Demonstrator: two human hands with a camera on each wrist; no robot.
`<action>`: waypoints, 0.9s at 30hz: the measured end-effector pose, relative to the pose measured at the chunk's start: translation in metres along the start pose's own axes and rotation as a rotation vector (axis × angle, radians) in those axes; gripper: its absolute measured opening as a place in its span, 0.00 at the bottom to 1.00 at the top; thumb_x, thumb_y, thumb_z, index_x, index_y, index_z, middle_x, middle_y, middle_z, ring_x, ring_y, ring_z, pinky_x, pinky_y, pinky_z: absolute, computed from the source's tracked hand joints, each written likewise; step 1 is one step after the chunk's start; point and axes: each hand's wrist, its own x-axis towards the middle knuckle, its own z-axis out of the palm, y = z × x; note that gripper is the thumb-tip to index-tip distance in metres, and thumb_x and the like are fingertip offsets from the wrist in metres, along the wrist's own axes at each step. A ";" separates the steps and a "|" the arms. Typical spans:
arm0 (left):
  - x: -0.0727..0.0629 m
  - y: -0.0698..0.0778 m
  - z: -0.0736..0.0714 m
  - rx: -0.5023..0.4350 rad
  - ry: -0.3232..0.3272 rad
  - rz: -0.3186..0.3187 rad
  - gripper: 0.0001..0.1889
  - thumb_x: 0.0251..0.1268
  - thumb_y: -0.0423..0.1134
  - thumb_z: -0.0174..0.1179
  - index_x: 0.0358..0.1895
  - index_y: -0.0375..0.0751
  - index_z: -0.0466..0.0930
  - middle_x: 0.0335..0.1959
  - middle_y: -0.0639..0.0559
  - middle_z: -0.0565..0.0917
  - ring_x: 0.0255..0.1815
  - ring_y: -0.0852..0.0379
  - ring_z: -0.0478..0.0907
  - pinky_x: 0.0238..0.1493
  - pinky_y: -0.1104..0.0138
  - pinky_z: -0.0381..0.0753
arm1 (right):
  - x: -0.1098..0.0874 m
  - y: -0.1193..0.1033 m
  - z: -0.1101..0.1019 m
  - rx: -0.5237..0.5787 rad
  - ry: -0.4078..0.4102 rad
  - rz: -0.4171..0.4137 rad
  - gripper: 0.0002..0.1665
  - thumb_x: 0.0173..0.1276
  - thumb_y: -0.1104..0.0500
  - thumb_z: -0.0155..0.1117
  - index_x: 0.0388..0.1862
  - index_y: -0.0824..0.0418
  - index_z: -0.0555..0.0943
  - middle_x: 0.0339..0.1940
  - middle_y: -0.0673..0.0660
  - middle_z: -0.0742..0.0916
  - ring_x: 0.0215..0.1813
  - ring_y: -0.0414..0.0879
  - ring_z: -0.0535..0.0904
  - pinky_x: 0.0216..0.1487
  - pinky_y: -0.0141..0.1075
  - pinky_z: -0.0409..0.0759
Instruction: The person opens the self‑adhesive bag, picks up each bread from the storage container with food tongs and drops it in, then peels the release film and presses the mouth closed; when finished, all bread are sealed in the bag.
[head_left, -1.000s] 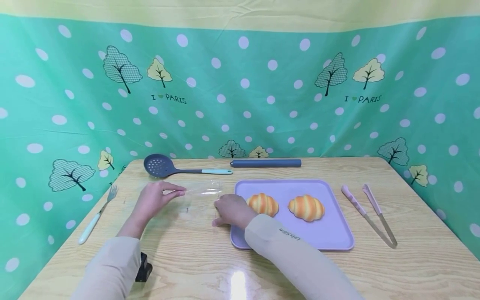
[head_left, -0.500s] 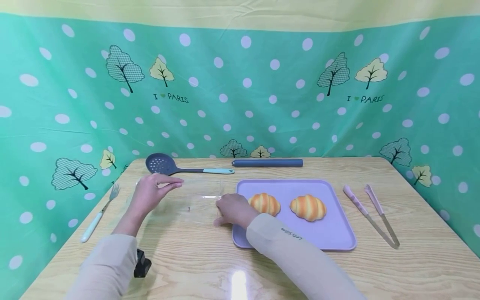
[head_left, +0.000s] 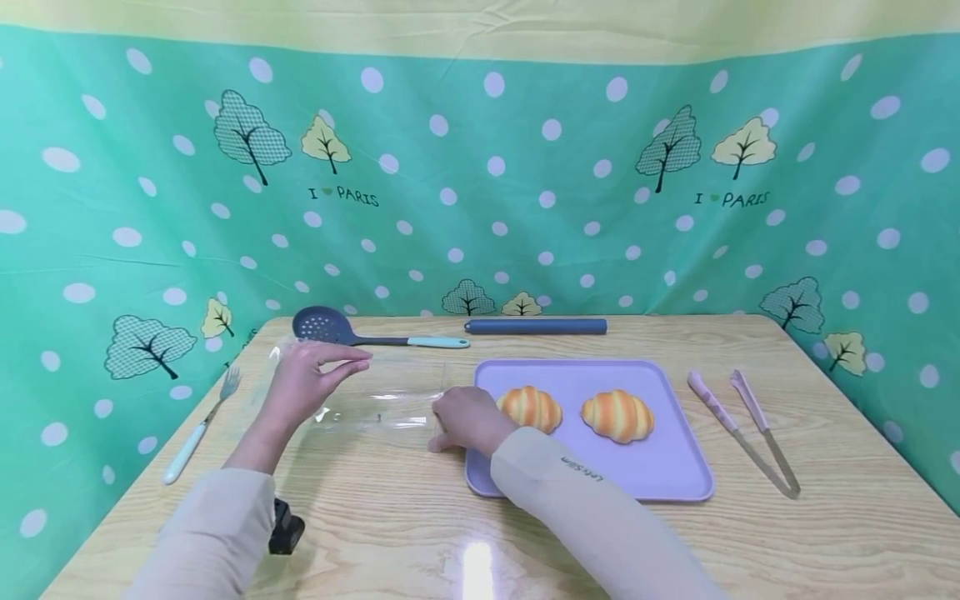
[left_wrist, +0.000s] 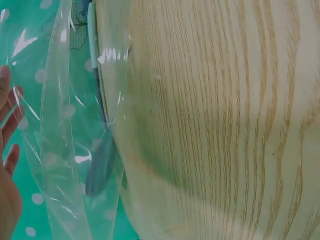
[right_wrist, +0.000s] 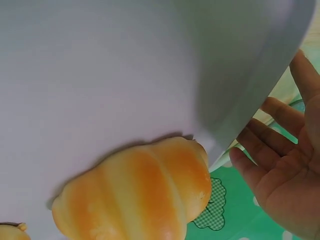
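My left hand [head_left: 303, 383] pinches the clear, thin plastic bag [head_left: 397, 408] between thumb and fingertips, lifted above the pale wood-grain table [head_left: 390, 517], seemingly to part its layers. My right hand [head_left: 468, 417], thumb spread from loosely bent fingers, sits at the bag's other end, probably steadying it; I can't tell how firmly. Just beside, the lilac rounded-corner tray [head_left: 570, 375] holds two golden, orange-striped croissants [head_left: 618, 415], set apart perhaps for easy grasping. Beyond its far side lie the pink-tipped metal tongs [head_left: 710, 402].

Green polka-dotted cloth [head_left: 517, 225] with printed trees [head_left: 251, 133] behind a pale wood-grained table [head_left: 390, 525], white glare [head_left: 477, 571] on top.
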 end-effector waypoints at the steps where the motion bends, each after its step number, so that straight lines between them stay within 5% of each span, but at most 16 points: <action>1: 0.000 0.000 0.001 -0.001 -0.015 0.004 0.08 0.55 0.31 0.75 0.39 0.41 0.92 0.34 0.50 0.91 0.38 0.46 0.88 0.46 0.50 0.83 | 0.000 0.000 0.000 -0.003 -0.004 0.002 0.25 0.62 0.40 0.76 0.23 0.53 0.74 0.34 0.51 0.86 0.37 0.44 0.81 0.39 0.37 0.83; 13: -0.004 -0.002 0.005 0.019 -0.119 -0.041 0.07 0.60 0.34 0.73 0.41 0.43 0.92 0.35 0.50 0.91 0.37 0.46 0.88 0.47 0.47 0.83 | 0.000 0.000 -0.004 -0.029 -0.035 0.001 0.23 0.63 0.40 0.75 0.26 0.53 0.76 0.39 0.51 0.87 0.42 0.44 0.82 0.45 0.36 0.82; 27: -0.009 0.000 0.008 0.025 -0.128 -0.066 0.07 0.61 0.35 0.72 0.42 0.45 0.93 0.35 0.50 0.91 0.37 0.47 0.87 0.42 0.49 0.85 | -0.002 0.003 -0.004 0.003 -0.060 -0.006 0.21 0.64 0.37 0.73 0.34 0.52 0.80 0.39 0.50 0.86 0.44 0.45 0.82 0.50 0.39 0.81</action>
